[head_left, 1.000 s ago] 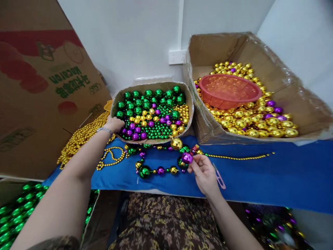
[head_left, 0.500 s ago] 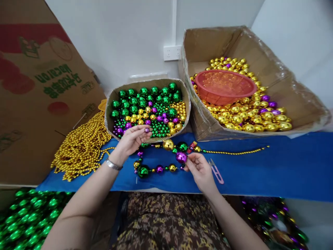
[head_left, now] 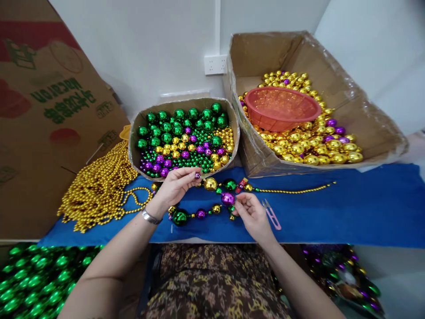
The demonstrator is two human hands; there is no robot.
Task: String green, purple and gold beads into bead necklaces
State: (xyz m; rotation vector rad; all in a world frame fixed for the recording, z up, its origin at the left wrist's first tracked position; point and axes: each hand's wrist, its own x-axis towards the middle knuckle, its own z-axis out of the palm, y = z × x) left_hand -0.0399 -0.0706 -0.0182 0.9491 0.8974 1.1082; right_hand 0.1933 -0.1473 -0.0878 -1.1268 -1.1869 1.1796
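My left hand pinches a small purple bead between thumb and fingertips, just left of a large gold bead. With closed fingertips, my right hand grips the bead strand beside its large purple bead. The strand lies in a loop on the blue cloth, with green, gold and purple beads of mixed sizes. A small red tag sits near its upper right. From there a thin gold bead chain runs out to the right. My left hand hides part of the loop.
Behind my hands stands a box of sorted beads. A larger carton holds gold beads and a red basket. Gold bead chains are heaped at left. Pink thread snips lie right of my right hand.
My left hand has moved right and slightly down with the small purple bead, closer to the large gold bead. My right hand keeps its grip beside the large purple bead. The view has shifted slightly.
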